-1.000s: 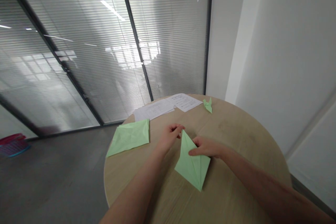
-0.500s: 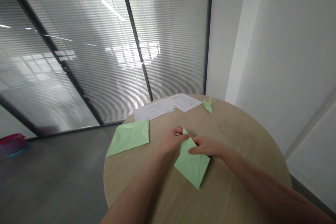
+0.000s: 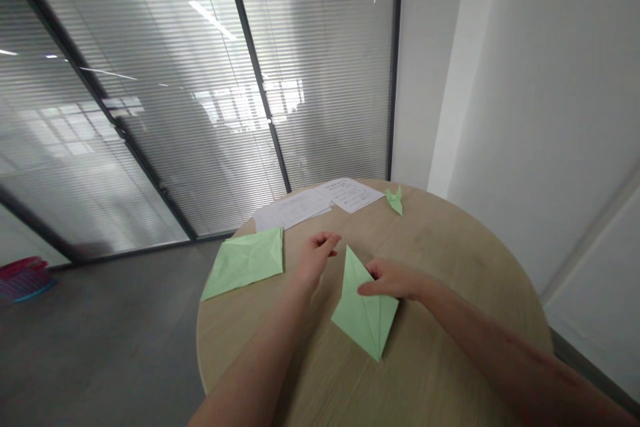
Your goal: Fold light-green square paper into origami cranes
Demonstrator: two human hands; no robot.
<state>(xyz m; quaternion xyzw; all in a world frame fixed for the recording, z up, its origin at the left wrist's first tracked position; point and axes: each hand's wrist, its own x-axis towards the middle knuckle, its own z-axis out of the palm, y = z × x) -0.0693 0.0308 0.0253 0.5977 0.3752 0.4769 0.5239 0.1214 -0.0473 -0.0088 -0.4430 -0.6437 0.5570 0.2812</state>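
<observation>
A folded sheet of green paper, kite-like in outline with crease lines running down it, is held low over the table. My right hand pinches it at its right edge, thumb on top and fingers underneath. Just left of the paper's upper tip, my left hand is apart from it, fingers curled together with nothing visible in them. Beyond the hands, a small folded green paper figure rests near the table's far edge.
Green paper sheets lie on the left side of the round wooden table. White printed pages are spread at the far edge. A red basket stands on the floor at far left; a glass partition and white wall are behind.
My left hand has let go of the folded paper's upper tip and moved slightly left and up, fingers curled. The right hand keeps its hold, and the paper has hardly moved.
</observation>
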